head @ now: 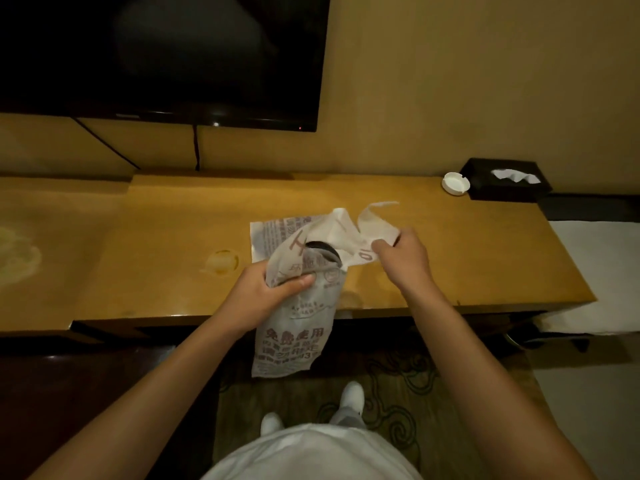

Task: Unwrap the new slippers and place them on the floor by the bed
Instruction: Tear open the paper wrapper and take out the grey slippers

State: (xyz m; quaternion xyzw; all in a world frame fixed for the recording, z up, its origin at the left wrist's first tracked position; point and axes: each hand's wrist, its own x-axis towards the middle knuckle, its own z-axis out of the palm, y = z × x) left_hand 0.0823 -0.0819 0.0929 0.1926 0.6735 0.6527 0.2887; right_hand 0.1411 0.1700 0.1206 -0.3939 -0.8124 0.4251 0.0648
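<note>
Over the desk's front edge, left hand grips the wrapper; right-hand fingers pinch its torn flap.

Dim, warm yellow room light. Glare streaks on the glossy desk front edge. TV screen near black. Wide-angle bending at edges; overall soft, slightly blurred detail.
</note>
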